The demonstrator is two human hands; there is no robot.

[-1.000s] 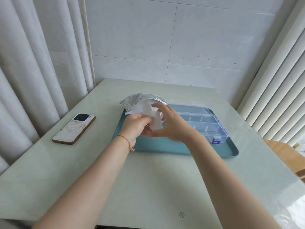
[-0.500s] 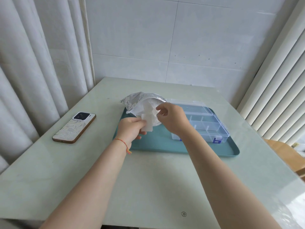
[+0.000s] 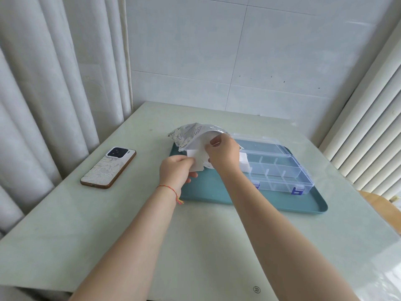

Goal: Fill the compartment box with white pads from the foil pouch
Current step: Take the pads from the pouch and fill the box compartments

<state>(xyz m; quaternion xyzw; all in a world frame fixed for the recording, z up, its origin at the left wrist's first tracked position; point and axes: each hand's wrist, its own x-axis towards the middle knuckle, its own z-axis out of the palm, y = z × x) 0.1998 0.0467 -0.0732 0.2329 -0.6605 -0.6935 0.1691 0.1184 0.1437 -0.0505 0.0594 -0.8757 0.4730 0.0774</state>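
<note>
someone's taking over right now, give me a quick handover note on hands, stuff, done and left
Left hand: grips a few white pads at the mouth of the foil pouch.
Right hand: fingers pinch the pouch's opening, holding it up over the teal tray.
Compartment box: open on the tray, to the right of the hands.
Done: one stack of pads sits in a left compartment.
Left: the visible compartments look empty; place the held pads, then fill the rest.

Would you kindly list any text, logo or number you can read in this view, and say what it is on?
No legible words or numbers.
Foil pouch: printed markings, too blurred to read.
Table: small round emblem near the front edge, characters not readable.
Phone: patterned case, no text visible.
</note>
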